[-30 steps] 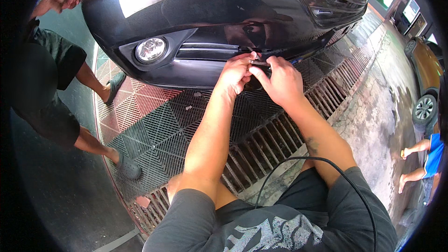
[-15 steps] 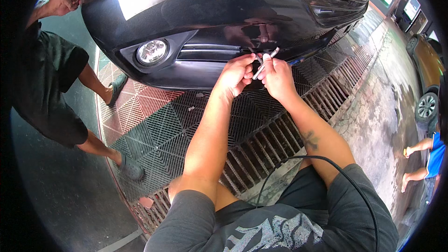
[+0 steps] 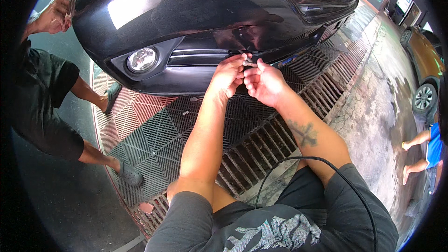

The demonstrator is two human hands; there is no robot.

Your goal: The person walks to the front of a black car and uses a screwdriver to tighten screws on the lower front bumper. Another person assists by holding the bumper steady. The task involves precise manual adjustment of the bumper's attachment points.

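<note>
In front of a black car bumper [image 3: 186, 18], my two hands meet close together. My left hand [image 3: 226, 75] is closed, thumb and fingertips pinching a slim grey-silver rod [image 3: 250, 64]. From the other side my right hand [image 3: 265, 82] has its thumb and index finger against the rod, its other fingers curled loosely with the palm turned up. The rod's ends are partly covered by fingers, and its exact kind is too small to make out. A dark trim slot [image 3: 198, 57] in the bumper lies just left of the hands.
A round fog lamp [image 3: 142, 59] sits in the bumper. Below are plastic floor tiles [image 3: 154, 126] and a slotted metal drain grate [image 3: 259, 151]. Another person [image 3: 46, 93] stands at left, a hand by the car. A black cable [image 3: 326, 159] crosses my right arm. A brown car [image 3: 422, 60] is at right.
Two crossed rods showed between my hands before; now one is plain to see. My right hand has turned palm up and loosened its fingers. The view has shifted slightly, moving the car leftward.
</note>
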